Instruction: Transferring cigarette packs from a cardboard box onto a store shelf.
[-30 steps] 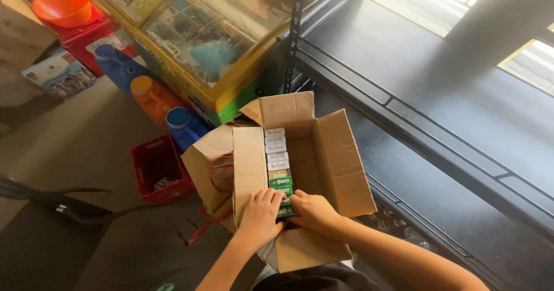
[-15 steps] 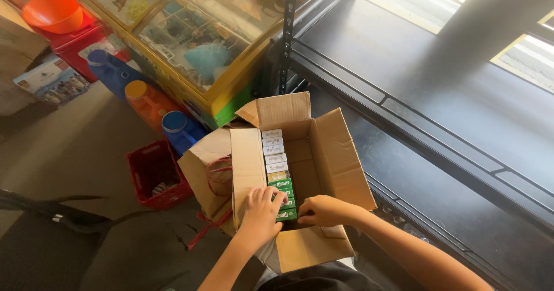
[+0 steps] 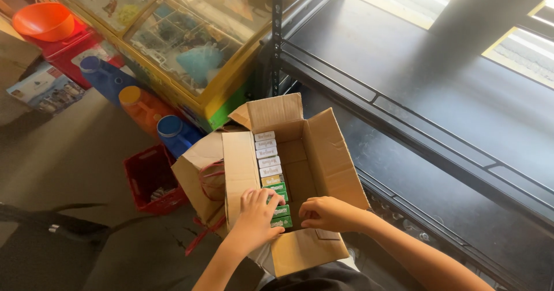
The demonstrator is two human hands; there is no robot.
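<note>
Cardboard box (image 3: 323,152), flaps open (right half bare); left hand (image 3: 258,213) and right hand (image 3: 324,213) pinch green packs (image 3: 281,213) at near edge.

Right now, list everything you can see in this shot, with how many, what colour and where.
cardboard box: one, brown, flaps open, centre.
small packs: a row, white at the far end, green nearest the hands, along the box's left side; exact count unclear.
red crate: one, on the floor left of the box.
plastic jugs: three, blue, orange and blue, between crate and glass case.
glass case: one, yellow-framed, upper left.
orange basin: one, top left, on a red container.
metal shelving: dark, right side.
left hand: on the green packs.
right hand: inside the box, beside the green packs.
</note>
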